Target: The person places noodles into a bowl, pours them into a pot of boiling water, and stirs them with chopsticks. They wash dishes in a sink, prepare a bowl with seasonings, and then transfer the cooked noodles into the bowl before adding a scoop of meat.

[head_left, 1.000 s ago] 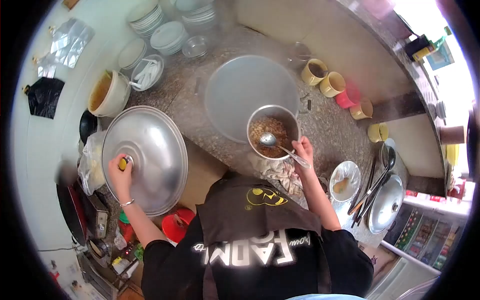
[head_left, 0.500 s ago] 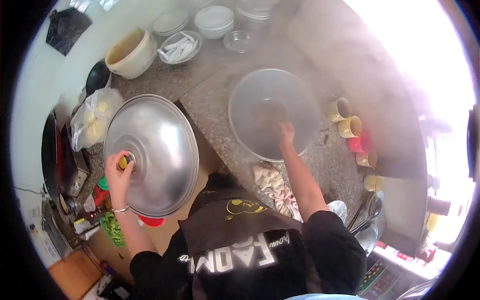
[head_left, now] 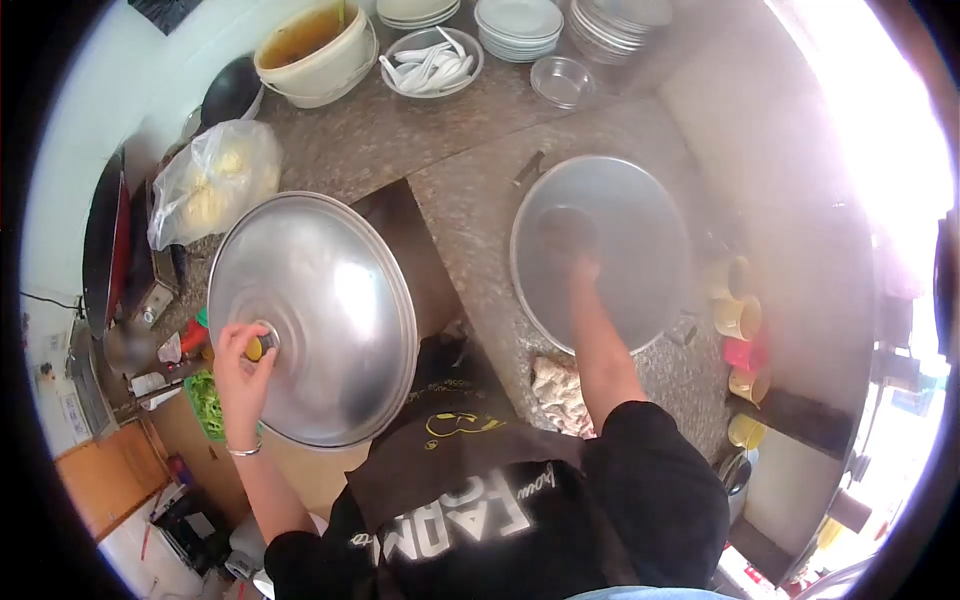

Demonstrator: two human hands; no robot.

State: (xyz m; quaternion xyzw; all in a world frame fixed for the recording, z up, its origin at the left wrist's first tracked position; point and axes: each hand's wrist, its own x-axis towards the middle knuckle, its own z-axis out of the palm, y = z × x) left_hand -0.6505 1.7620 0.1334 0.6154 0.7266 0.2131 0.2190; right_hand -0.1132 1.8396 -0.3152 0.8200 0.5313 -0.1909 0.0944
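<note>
A large round metal lid (head_left: 340, 330) is tilted at the left of my body, and my left hand (head_left: 243, 362) is closed on the yellow-centred knob of it. A big metal pot (head_left: 630, 215) stands on the stone counter, with steam over it. My right hand (head_left: 584, 268) reaches over the rim into this pot, near a round darker shape inside. Steam blurs its fingers, and whether it holds something cannot be made out. A crumpled cloth (head_left: 562, 397) lies beside the pot, close to my right forearm.
Along the back are a white bucket (head_left: 318, 75) of brown liquid, a bowl of white spoons (head_left: 432, 65), stacked plates (head_left: 520, 28) and a glass bowl (head_left: 562, 82). A plastic bag (head_left: 215, 185) sits at left. Yellow and pink mugs (head_left: 738, 318) line the right wall.
The view has shifted, bringing the bucket and plates higher in the frame. My right hand has gone further into the pot. My left hand still holds the lid.
</note>
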